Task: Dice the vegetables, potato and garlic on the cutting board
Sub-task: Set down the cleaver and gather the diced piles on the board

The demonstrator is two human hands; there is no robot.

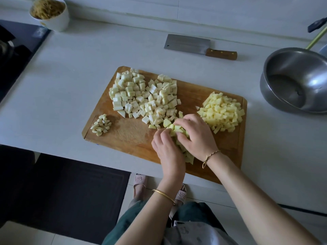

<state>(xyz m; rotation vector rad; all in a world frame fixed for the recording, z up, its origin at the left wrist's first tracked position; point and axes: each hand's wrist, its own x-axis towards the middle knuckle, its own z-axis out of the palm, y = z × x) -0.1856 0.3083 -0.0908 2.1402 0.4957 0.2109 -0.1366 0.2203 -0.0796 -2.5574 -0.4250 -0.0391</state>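
Observation:
A wooden cutting board [131,135] lies on the white counter. On it sit a big heap of pale diced vegetable [141,96], a pile of yellow potato cubes [221,112] at the right, and a small pile of chopped garlic [101,125] at the left. My left hand [167,149] and my right hand [196,135] cup a clump of greenish diced pieces [177,129] between them near the board's front, fingers curled around it. The cleaver [198,46] lies on the counter behind the board, held by neither hand.
A steel bowl [297,80] stands at the right. A white bowl of brownish shreds [50,13] sits at the back left, next to a black stove top [17,55]. A green-handled utensil [316,38] pokes in at the far right.

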